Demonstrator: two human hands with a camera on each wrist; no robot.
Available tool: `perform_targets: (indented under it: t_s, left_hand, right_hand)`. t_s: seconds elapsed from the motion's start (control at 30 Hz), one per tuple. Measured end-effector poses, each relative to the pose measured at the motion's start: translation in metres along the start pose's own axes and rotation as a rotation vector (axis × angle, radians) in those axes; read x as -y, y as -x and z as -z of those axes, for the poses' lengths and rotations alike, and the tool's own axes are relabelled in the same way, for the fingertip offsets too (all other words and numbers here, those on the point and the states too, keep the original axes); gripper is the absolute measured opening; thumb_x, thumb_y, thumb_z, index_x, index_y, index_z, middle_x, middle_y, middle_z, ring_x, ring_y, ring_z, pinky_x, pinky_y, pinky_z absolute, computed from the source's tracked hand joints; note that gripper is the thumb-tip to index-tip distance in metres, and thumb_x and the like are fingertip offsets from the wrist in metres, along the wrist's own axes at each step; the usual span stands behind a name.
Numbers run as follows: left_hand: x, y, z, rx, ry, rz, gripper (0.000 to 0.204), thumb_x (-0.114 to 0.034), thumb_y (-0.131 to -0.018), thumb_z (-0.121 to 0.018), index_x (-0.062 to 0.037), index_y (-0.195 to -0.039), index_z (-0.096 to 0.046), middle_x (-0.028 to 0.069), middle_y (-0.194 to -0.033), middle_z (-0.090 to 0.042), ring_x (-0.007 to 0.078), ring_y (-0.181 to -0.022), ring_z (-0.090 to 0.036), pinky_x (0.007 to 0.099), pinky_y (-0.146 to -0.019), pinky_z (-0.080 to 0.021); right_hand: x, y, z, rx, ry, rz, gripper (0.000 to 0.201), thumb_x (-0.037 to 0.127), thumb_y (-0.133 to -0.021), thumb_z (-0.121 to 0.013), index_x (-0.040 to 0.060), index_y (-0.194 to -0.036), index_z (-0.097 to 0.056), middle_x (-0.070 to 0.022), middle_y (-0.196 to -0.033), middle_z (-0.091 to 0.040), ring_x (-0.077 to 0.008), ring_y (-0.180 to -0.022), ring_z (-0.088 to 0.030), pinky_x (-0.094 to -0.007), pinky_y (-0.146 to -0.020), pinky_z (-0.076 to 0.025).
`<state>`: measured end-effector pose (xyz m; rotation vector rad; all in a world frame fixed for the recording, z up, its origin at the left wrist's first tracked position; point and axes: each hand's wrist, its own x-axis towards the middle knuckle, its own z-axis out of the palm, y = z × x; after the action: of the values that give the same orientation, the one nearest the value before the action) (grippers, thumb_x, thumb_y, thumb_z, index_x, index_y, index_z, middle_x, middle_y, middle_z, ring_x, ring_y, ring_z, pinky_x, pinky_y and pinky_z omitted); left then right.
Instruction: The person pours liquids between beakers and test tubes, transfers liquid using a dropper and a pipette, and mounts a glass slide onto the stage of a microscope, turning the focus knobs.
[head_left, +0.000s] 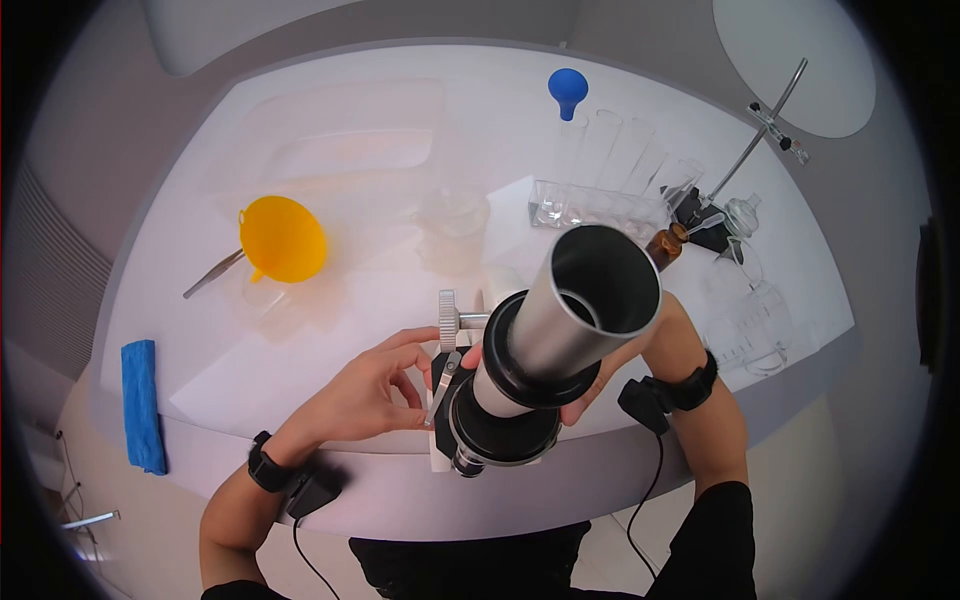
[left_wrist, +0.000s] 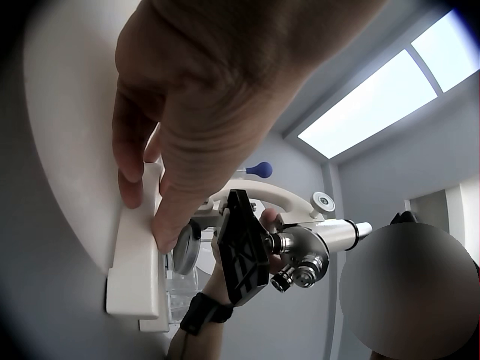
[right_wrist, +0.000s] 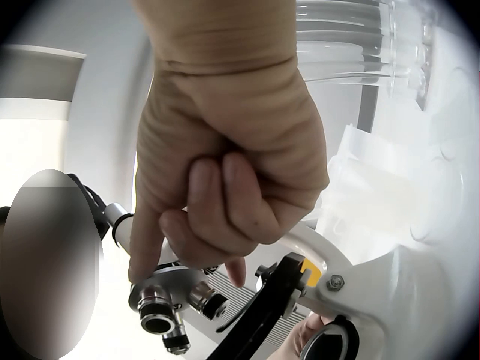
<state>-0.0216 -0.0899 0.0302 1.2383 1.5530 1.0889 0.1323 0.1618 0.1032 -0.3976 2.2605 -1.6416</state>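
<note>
A microscope [head_left: 545,340] with a silver tube and a white base [left_wrist: 135,277] stands at the table's front edge, seen from above in the head view. My left hand [head_left: 360,395] reaches in low from the left. Its fingers grip the base, with one fingertip right beside the round mirror [left_wrist: 187,251] under the black stage [left_wrist: 241,259]. From the other side my right hand [right_wrist: 225,165] pinches the revolving nosepiece [right_wrist: 180,277] above the objectives [right_wrist: 157,315], its other fingers curled into the palm. In the head view the tube hides most of its fingers.
At left lie a yellow funnel [head_left: 283,240], tweezers [head_left: 214,274] and a blue cloth [head_left: 144,405]. A clear bin [head_left: 345,110] stands behind. Right of it are a test-tube rack [head_left: 600,205], blue rubber bulb [head_left: 568,88], brown bottle [head_left: 666,245], metal stand [head_left: 755,135] and glass beakers [head_left: 750,325].
</note>
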Motion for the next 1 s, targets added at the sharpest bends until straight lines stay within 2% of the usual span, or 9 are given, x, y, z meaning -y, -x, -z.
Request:
perform_targets:
  t_s: [0.13, 0.2, 0.3, 0.37, 0.57, 0.63, 0.77, 0.83, 1.0]
  left_hand:
    - [-0.006, 0.004, 0.000, -0.031, -0.021, 0.050, 0.034, -0.002, -0.072, -0.079, -0.0055, -0.094, -0.054, 0.0125, -0.146, -0.040, 0.0144, -0.080, -0.068, 0.0244, -0.068, -0.054]
    - [-0.010, 0.004, -0.001, -0.034, -0.030, 0.065, 0.034, 0.000, -0.071, -0.079, -0.0053, -0.094, -0.054, 0.0122, -0.144, -0.041, 0.0142, -0.080, -0.068, 0.0242, -0.067, -0.053]
    - [-0.018, 0.003, -0.003, -0.046, -0.064, 0.092, 0.036, 0.004, -0.070, -0.078, -0.0041, -0.096, -0.054, 0.0088, -0.135, -0.046, 0.0138, -0.080, -0.067, 0.0237, -0.066, -0.053]
    - [-0.017, 0.003, -0.003, -0.048, -0.023, 0.052, 0.037, 0.006, -0.069, -0.076, -0.0034, -0.097, -0.054, 0.0063, -0.129, -0.048, 0.0136, -0.080, -0.066, 0.0236, -0.065, -0.053]
    - [-0.018, 0.003, -0.003, -0.046, -0.005, 0.052, 0.037, 0.009, -0.069, -0.073, -0.0030, -0.099, -0.054, 0.0055, -0.127, -0.048, 0.0142, -0.079, -0.065, 0.0236, -0.064, -0.053]
    - [-0.017, 0.003, -0.003, -0.044, -0.024, 0.032, 0.037, 0.009, -0.070, -0.073, -0.0033, -0.099, -0.054, 0.0057, -0.129, -0.047, 0.0142, -0.079, -0.065, 0.0236, -0.064, -0.053]
    - [-0.011, 0.004, -0.001, -0.023, -0.039, 0.044, 0.036, 0.008, -0.070, -0.072, -0.0042, -0.099, -0.053, 0.0089, -0.139, -0.044, 0.0138, -0.079, -0.066, 0.0235, -0.064, -0.052]
    - [-0.013, 0.005, -0.001, -0.031, -0.017, 0.067, 0.035, 0.007, -0.071, -0.072, -0.0044, -0.098, -0.053, 0.0111, -0.141, -0.042, 0.0137, -0.079, -0.066, 0.0237, -0.065, -0.052]
    - [-0.011, 0.005, -0.001, -0.027, -0.017, 0.092, 0.034, 0.007, -0.071, -0.072, -0.0048, -0.097, -0.053, 0.0158, -0.144, -0.038, 0.0132, -0.079, -0.067, 0.0246, -0.067, -0.052]
  right_hand:
    - [-0.002, -0.006, -0.003, 0.040, -0.048, 0.036, 0.043, 0.033, -0.069, -0.087, 0.0058, -0.054, -0.057, 0.0043, -0.042, -0.041, -0.0056, -0.040, -0.035, -0.0246, -0.042, -0.021]
    - [0.006, -0.007, -0.003, 0.073, -0.074, 0.021, 0.036, 0.032, -0.070, -0.087, 0.0031, -0.076, -0.065, 0.0055, -0.043, -0.042, -0.0049, -0.040, -0.034, -0.0248, -0.043, -0.021]
    - [0.013, -0.009, -0.002, 0.153, -0.166, -0.086, 0.042, 0.030, -0.071, -0.086, 0.0010, -0.092, -0.066, 0.0056, -0.045, -0.045, -0.0050, -0.040, -0.034, -0.0254, -0.043, -0.020]
    - [0.011, -0.009, -0.005, 0.090, -0.174, -0.020, 0.042, 0.031, -0.070, -0.087, 0.0005, -0.090, -0.066, 0.0050, -0.045, -0.046, -0.0055, -0.039, -0.037, -0.0256, -0.042, -0.021]
    - [0.014, -0.007, -0.001, 0.105, -0.051, -0.153, 0.048, 0.033, -0.066, -0.089, 0.0018, -0.095, -0.067, 0.0028, -0.050, -0.052, -0.0062, -0.042, -0.043, -0.0248, -0.042, -0.023]
    - [0.020, -0.003, 0.004, -0.016, 0.098, 0.000, 0.050, 0.032, -0.068, -0.087, 0.0018, -0.102, -0.067, 0.0014, -0.053, -0.054, -0.0057, -0.044, -0.045, -0.0229, -0.042, -0.025]
    - [0.027, 0.014, 0.021, -0.216, -0.046, 0.011, 0.053, 0.032, -0.070, -0.086, 0.0020, -0.109, -0.067, 0.0013, -0.058, -0.056, -0.0054, -0.047, -0.048, -0.0202, -0.042, -0.031]
    - [0.036, 0.018, 0.021, -0.457, -0.044, 0.125, 0.054, 0.032, -0.072, -0.084, 0.0027, -0.114, -0.066, 0.0008, -0.063, -0.058, -0.0050, -0.050, -0.050, -0.0189, -0.044, -0.037]
    - [0.042, 0.014, 0.009, -0.566, 0.217, 0.396, 0.028, 0.019, -0.081, -0.079, 0.0012, -0.100, -0.070, -0.0041, -0.077, -0.068, -0.0063, -0.060, -0.062, -0.0179, -0.050, -0.045]
